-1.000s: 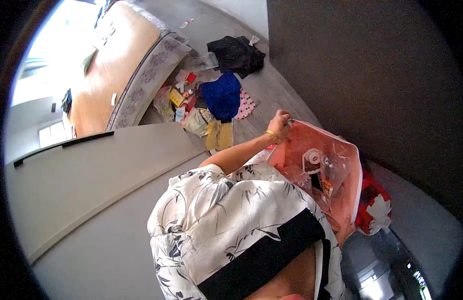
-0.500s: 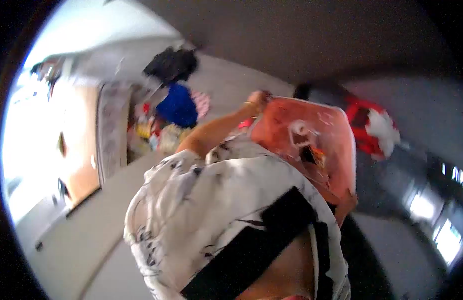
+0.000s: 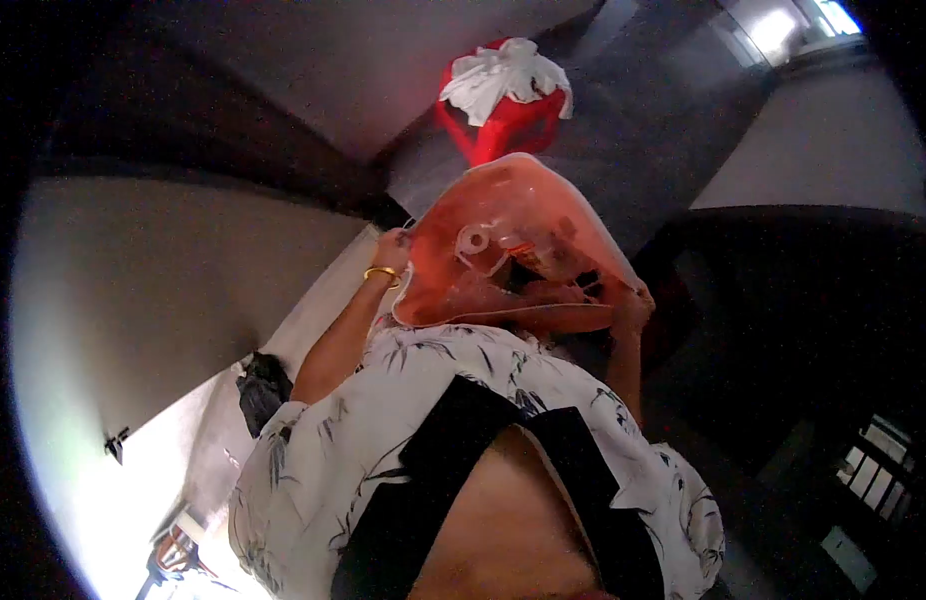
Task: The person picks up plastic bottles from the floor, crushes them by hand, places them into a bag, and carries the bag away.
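Observation:
A pinkish-red plastic tub (image 3: 448,205) with a pale rim is held out in front of my chest, its opening facing up toward me. Inside it lie a white ring-shaped roll (image 3: 472,240), clear crinkled plastic and some dark and orange items too blurred to name. My left hand (image 3: 393,248), with a gold bangle at the wrist, grips the rim on the left side. On the right, my right hand (image 3: 631,303) is closed on the opposite edge.
Beyond the tub stands a red stool-like frame (image 3: 498,135) with a white cloth (image 3: 508,80) heaped on it. A black bag-like bundle (image 3: 264,393) is at the lower left. Walls flank a dark passage, with a bright window (image 3: 833,15) at the top right.
My body and view have turned to the right, so the red frame now sits straight ahead. The cluttered shelf and blue item have left the view. Both hands still hold the tub.

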Available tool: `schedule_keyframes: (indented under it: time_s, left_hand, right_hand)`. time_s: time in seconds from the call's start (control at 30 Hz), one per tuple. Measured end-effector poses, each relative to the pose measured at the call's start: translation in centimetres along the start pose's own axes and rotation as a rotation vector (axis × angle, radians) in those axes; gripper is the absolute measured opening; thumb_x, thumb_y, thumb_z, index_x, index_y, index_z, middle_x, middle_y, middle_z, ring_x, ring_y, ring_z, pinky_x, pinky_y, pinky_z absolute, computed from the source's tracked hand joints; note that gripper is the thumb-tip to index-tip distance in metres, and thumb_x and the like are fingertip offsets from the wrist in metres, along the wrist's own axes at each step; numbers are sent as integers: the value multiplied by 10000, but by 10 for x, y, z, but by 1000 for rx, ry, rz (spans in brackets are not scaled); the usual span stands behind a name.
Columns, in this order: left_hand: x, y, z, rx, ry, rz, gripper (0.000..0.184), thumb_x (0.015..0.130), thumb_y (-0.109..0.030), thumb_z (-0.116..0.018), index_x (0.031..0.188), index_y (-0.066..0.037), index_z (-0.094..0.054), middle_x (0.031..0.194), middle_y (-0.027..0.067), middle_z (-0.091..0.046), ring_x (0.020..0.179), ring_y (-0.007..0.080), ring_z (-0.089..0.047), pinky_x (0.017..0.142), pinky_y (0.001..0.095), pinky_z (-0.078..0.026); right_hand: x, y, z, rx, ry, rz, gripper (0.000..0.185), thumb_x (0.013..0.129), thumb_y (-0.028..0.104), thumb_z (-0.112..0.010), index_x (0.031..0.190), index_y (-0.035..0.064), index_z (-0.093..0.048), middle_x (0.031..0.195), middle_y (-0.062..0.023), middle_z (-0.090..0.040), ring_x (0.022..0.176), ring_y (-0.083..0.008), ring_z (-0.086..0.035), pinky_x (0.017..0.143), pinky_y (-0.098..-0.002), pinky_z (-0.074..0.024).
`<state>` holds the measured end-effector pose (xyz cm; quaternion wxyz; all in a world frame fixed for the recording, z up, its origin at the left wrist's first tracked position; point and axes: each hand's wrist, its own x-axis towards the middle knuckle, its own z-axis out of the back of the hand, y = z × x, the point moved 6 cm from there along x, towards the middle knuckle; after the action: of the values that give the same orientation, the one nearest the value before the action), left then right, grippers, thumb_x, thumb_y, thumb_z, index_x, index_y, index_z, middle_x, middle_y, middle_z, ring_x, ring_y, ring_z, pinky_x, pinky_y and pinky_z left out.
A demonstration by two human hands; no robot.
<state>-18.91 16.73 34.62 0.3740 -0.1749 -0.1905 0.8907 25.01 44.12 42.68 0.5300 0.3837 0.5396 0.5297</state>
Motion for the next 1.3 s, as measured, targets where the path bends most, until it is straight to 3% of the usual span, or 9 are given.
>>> schedule_keyframes:
  time_s: [0.1, 0.23, 0.3, 0.37, 0.43, 0.67, 0.8, 1.07, 1.3]
  left_hand:
    - [42, -69, -23, -71, 164, 1, 322, 751, -318, -519, 901, -47, -606, 724, 136, -598, 626, 273, -572, 566, 379, -453]
    - [77, -143, -18, -445, 313, 263, 271, 745, -268, -516, 846, -41, -623, 690, 148, -604, 579, 267, -582, 522, 390, -454]
    - [109, -153, -8, 94, 124, -111, 228, 745, -226, -536, 854, -48, -629, 739, 132, -616, 596, 223, -592, 518, 357, -461]
    - [153, -126, -44, -219, 108, -355, 197, 746, -196, -562, 870, -61, -634, 739, 87, -620, 573, 169, -580, 493, 307, -453]
    - [149, -171, -3, -697, 371, 160, 176, 756, -176, -568, 885, -76, -634, 757, 45, -612, 570, 128, -548, 483, 269, -434]
    - [242, -250, 40, -1004, 406, -96, 217, 740, -120, -553, 922, -20, -617, 819, 32, -611, 657, 110, -540, 534, 221, -427]
    - [272, -281, 28, -1236, 596, -173, 272, 723, -87, -532, 977, -19, -600, 867, 38, -611, 726, 116, -550, 593, 230, -445]
    - [278, -391, 83, -1506, 742, -394, 293, 714, -106, -547, 994, -21, -572, 921, 70, -603, 779, 183, -570, 712, 299, -453]
    - [304, -347, 108, -953, 400, -330, 246, 678, -98, -575, 913, -31, -598, 887, 63, -604, 795, 188, -557, 725, 304, -443]
  right_hand:
    - [17, 12, 3, -454, 2, 260, 281, 784, 162, -498, 978, -35, -546, 887, -76, -595, 741, -199, -559, 679, -298, -457]
    - [38, 64, 34, 79, -369, -187, 300, 791, 153, -439, 997, -45, -531, 947, -144, -566, 808, -253, -552, 706, -327, -457]
    - [40, 109, 45, -75, -447, -203, 328, 796, 148, -408, 1035, -55, -504, 979, -168, -548, 832, -269, -548, 714, -348, -458]
    - [44, 119, 65, -140, -512, -162, 332, 789, 123, -407, 1054, -57, -491, 994, -178, -540, 841, -276, -546, 715, -357, -460]
    - [49, 125, 91, -139, -562, -23, 320, 770, 78, -434, 1056, -52, -494, 991, -174, -542, 835, -272, -547, 711, -353, -463]
    - [40, 162, 130, 232, -805, -84, 374, 712, -40, -491, 1086, -22, -488, 985, -151, -543, 819, -269, -555, 685, -341, -471]
    - [27, 132, 165, -275, -827, 89, 393, 712, -23, -503, 1104, -3, -481, 951, -134, -554, 793, -254, -556, 668, -333, -469]
    - [18, 168, 165, 188, -971, -22, 381, 713, 18, -554, 1088, -16, -497, 920, -119, -561, 779, -234, -553, 650, -329, -460]
    - [3, 135, 183, -257, -910, -157, 359, 719, 32, -577, 1064, -39, -511, 926, -120, -561, 786, -212, -552, 649, -336, -464]
